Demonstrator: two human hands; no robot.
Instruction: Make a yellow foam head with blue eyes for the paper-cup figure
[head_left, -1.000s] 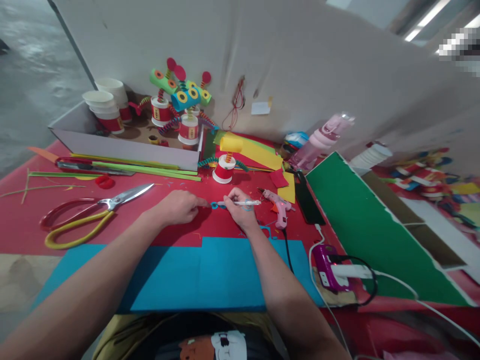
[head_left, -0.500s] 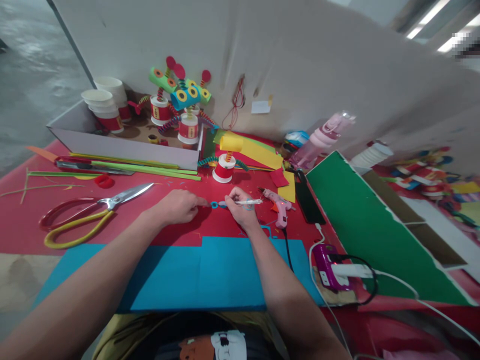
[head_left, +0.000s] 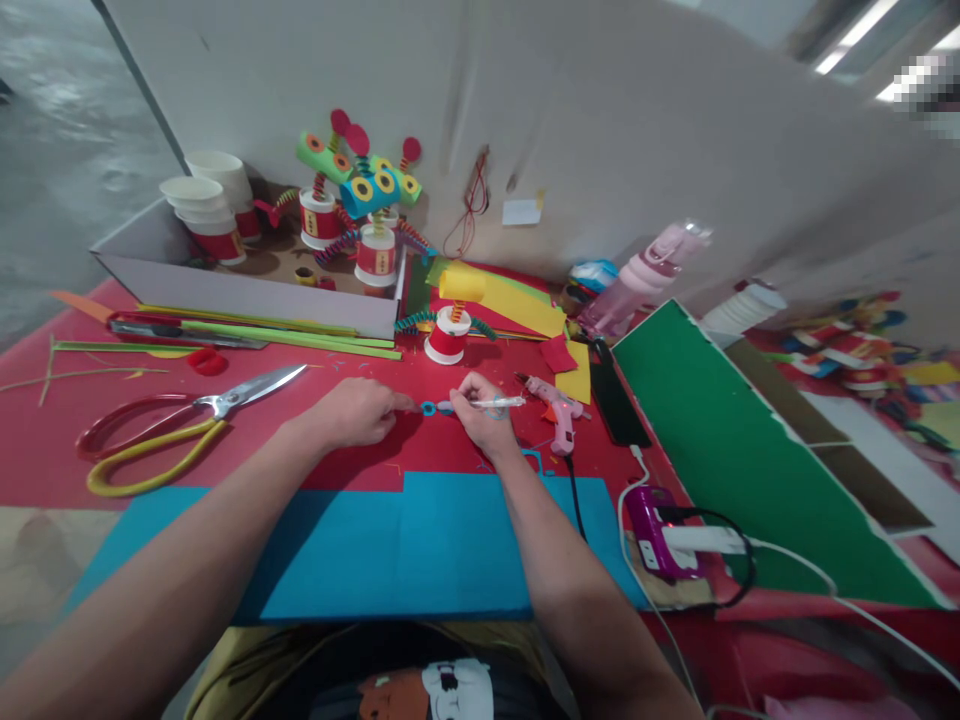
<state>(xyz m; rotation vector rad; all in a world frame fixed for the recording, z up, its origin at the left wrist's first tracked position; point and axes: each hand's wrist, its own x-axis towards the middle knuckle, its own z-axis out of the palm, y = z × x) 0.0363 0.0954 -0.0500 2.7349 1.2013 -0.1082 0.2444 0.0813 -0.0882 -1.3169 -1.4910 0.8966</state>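
Observation:
My left hand [head_left: 361,410] rests on the red table covering [head_left: 360,465]. Its index finger is stretched out and the other fingers are curled; the fingertip is at the left edge of a small blue ring [head_left: 428,408]. I cannot tell whether the fingertip presses on the ring. From the other side, my right hand [head_left: 480,410] is closed around a slim white pen [head_left: 504,402], whose tip end is beside the ring. Just beyond both hands stands a red and white paper-cup figure [head_left: 448,345] with a yellow tube head and green folded-paper arms.
Large scissors [head_left: 217,405] lie left. A pink glue gun [head_left: 559,415] and black phone [head_left: 615,395] lie right, near a purple power adapter [head_left: 660,540] with cables. Blue sheets [head_left: 337,560] line the front edge. Behind is an open box [head_left: 247,300] of cup figures; a green board [head_left: 720,450] leans right.

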